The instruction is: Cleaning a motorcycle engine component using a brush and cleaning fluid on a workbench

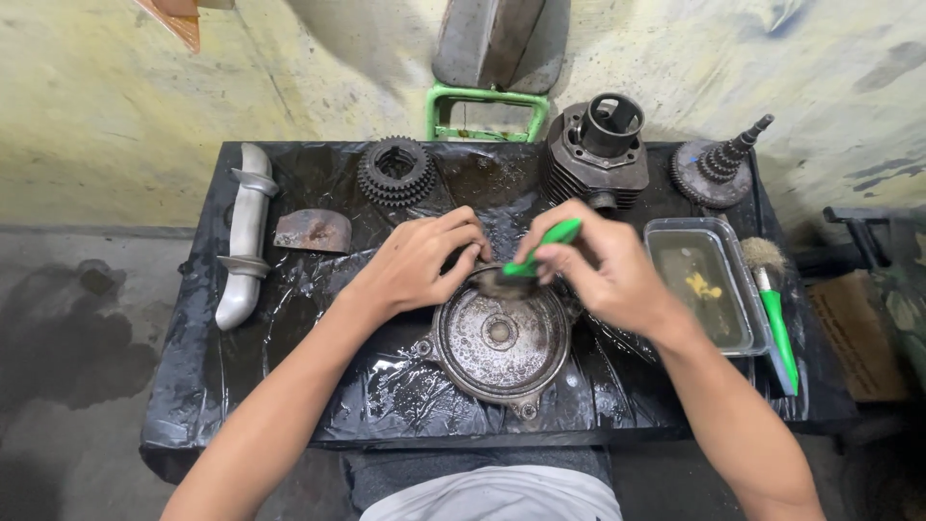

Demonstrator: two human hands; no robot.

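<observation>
Scrubbing the round cover (500, 340) at mid-table with a green brush (540, 249) pinched in right hand (603, 270), left hand (420, 260) fingers curled steadying its far rim, grime remaining across most of it.

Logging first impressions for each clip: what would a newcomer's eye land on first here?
Dead centre, the round metal cover lies on the black plastic sheet, with the right hand working a green-handled brush at its top edge while the left hand steadies it. Behind stand a finned cylinder and a gear cluster; a tray of murky liquid sits at right.
</observation>
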